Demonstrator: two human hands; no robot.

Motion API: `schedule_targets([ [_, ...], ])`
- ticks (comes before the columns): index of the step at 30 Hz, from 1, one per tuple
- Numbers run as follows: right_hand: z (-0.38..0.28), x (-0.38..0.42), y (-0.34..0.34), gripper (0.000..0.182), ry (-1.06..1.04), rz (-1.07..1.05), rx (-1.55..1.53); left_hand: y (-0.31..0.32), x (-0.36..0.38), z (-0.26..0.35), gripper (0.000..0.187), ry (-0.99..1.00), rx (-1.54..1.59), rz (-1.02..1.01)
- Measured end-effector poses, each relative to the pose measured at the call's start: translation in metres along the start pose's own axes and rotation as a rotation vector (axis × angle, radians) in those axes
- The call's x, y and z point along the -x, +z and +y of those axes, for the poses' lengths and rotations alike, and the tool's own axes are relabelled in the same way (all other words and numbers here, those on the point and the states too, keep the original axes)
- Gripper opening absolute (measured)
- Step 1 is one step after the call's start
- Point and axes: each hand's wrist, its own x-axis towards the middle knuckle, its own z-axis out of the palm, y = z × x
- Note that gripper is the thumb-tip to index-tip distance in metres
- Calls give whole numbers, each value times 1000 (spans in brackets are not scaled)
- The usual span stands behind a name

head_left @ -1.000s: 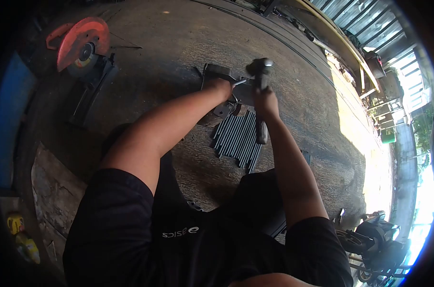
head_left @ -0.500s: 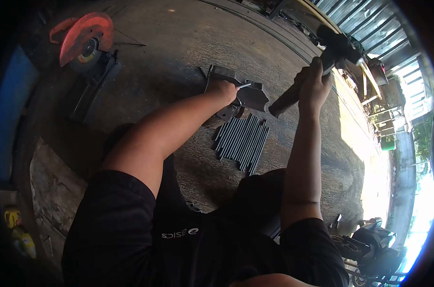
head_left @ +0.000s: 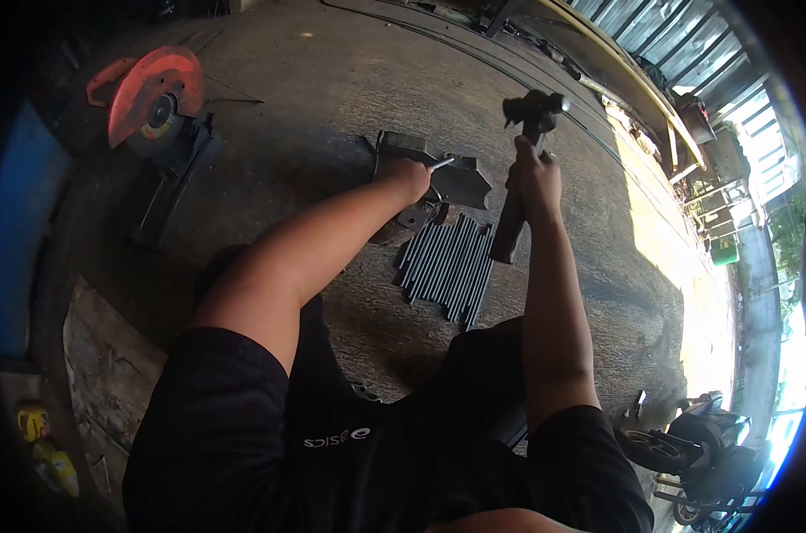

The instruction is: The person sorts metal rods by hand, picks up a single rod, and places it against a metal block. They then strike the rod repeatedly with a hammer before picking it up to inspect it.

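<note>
My left hand point(head_left: 407, 180) is closed around a thin metal rod point(head_left: 441, 163), whose bright end sticks out to the right. It rests at a dark angled steel block point(head_left: 463, 185) on the floor. Raised to the right of the block, my right hand point(head_left: 536, 185) grips a hammer point(head_left: 534, 111) by its dark handle, head up and away from the rod. Below the block, several similar metal rods point(head_left: 447, 266) lie side by side in a row. Part of the held rod is hidden by my left fingers.
A cut-off saw with a red guard point(head_left: 159, 89) stands at the left. A parked motorcycle point(head_left: 701, 444) is at the lower right. Long bars point(head_left: 474, 58) lie across the floor at the back. Yellow items point(head_left: 52, 457) sit at the lower left.
The hammer in my right hand has moved left and down, closer to the block, with its head turned more upright. My left hand stays on the rod. The view has shifted slightly.
</note>
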Motion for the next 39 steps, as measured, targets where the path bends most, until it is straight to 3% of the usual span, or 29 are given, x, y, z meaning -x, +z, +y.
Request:
schedule_targets([
  [4,-47,5,-8,25,-329,113,-341,5,-5,-1,55,16,13,48],
  [7,-20,4,10,25,-374,192,-191,6,-9,-3,56,-10,47,65],
  [8,-5,9,17,29,-255,149,-3,8,-7,-4,56,15,46,79],
  [9,35,-2,20,38,-278,93,351,9,-7,-4,56,22,43,76],
  [10,75,-15,28,48,-7,-89,630,10,-7,-4,55,-9,88,85],
  [11,96,-13,33,54,70,-177,643,7,-8,1,55,-36,132,99],
  [12,97,-3,36,55,121,-62,483,-4,-4,8,51,-83,59,9],
  [13,105,-13,36,50,169,-34,517,-3,-6,7,49,-70,0,20],
  [15,99,-18,21,42,407,-45,18,0,-3,5,49,-69,14,17],
  [18,43,-5,0,32,287,19,34,7,-8,0,48,-14,-46,43],
  [20,-4,4,-8,26,98,93,-256,6,-12,-3,48,9,-29,65],
  [22,-28,1,-19,23,-156,109,-351,9,-10,-6,47,23,-16,70],
  [25,-37,3,-10,18,-318,218,-444,7,-11,-5,47,-1,-9,96],
  [27,-8,3,6,20,-349,209,-349,7,-9,-3,46,29,4,112],
  [29,43,-3,19,35,-254,112,279,6,-9,1,45,7,-5,57],
  [30,64,-5,26,42,-80,-66,587,2,-11,3,44,-19,-14,18],
  [32,100,-4,39,43,-21,-175,635,6,-6,8,44,-32,-26,51],
  [33,105,-2,41,46,-104,-125,625,2,-6,7,43,-66,-30,83],
  [35,68,13,39,46,228,-221,325,4,2,7,42,-61,-52,71],
  [36,66,11,36,46,228,-221,326,2,4,8,42,-44,-56,44],
  [38,59,-4,31,44,-31,-75,258,-3,-1,4,42,-29,-57,30],
  [39,36,-1,26,42,-65,-22,170,6,-6,-2,42,38,-48,127],
])
